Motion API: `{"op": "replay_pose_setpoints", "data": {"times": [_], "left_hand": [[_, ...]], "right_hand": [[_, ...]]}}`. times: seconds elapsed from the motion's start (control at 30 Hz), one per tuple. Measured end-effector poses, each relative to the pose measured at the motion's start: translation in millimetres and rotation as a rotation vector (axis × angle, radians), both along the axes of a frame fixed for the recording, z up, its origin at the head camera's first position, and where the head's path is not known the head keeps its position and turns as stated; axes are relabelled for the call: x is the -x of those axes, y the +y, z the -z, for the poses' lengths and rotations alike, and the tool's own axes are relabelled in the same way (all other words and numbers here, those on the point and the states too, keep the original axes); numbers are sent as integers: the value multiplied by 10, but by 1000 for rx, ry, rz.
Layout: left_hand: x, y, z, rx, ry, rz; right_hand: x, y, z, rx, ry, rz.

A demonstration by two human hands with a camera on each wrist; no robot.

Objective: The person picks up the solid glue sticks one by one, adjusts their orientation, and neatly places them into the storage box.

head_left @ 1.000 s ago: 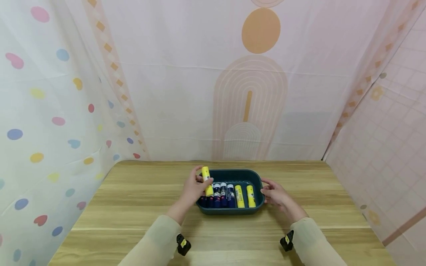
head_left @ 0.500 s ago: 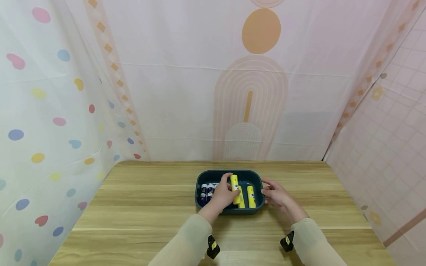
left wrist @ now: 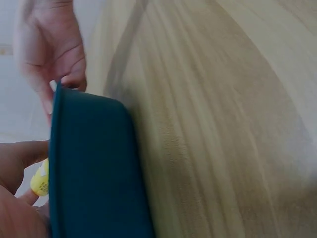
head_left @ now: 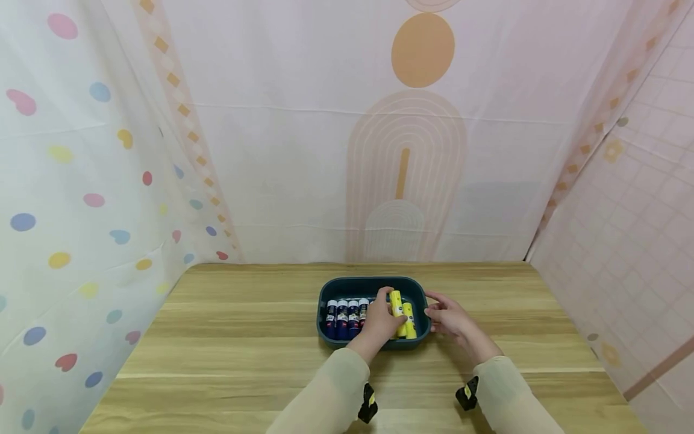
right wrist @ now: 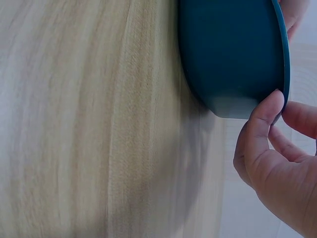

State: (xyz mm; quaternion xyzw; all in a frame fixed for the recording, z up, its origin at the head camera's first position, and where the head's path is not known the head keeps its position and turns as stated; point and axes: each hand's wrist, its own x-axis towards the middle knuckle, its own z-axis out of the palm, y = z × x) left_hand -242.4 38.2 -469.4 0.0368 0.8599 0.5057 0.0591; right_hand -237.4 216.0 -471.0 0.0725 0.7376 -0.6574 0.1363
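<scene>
In the head view my left hand (head_left: pixel 381 322) pinches a yellow glue stick (head_left: pixel 397 303) over the right part of a dark teal basin (head_left: pixel 374 345). Another yellow glue stick (head_left: pixel 409 319) lies in the basin just right of it. Several navy glue sticks with white caps (head_left: pixel 342 319) lie side by side on the left, some hidden behind my left hand. My right hand (head_left: pixel 452 316) grips the basin's right end; in the right wrist view its thumb and fingers pinch the rim (right wrist: pixel 287 74). From the left wrist, the held glue stick (left wrist: pixel 40 179) shows beyond the basin wall.
The basin stands on a wood-grain table (head_left: pixel 244 337). Behind the table hangs a pale patterned curtain (head_left: pixel 293 181), with a dotted cloth on the left and a gridded one on the right. Each forearm carries a black wrist camera (head_left: pixel 367 404).
My left hand has carried the yellow glue stick rightward from the basin's left end, uncovering the navy glue sticks and covering the middle. My right hand has stayed on the basin's right end.
</scene>
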Motion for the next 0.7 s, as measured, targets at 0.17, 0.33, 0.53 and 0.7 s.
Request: {"op": "replay_pose_setpoints", "data": {"times": [0.17, 0.33, 0.53, 0.7], "left_hand": [[-9, 87, 40, 91, 50, 18], [-18, 138, 43, 161, 73, 27], [-32, 158, 57, 270, 68, 25], [-45, 168, 73, 327, 64, 32]], "right_hand": [[-2, 12, 1, -5, -8, 4], [-5, 12, 5, -11, -1, 13], [-7, 10, 13, -2, 4, 12], [-14, 3, 9, 16, 10, 2]]}}
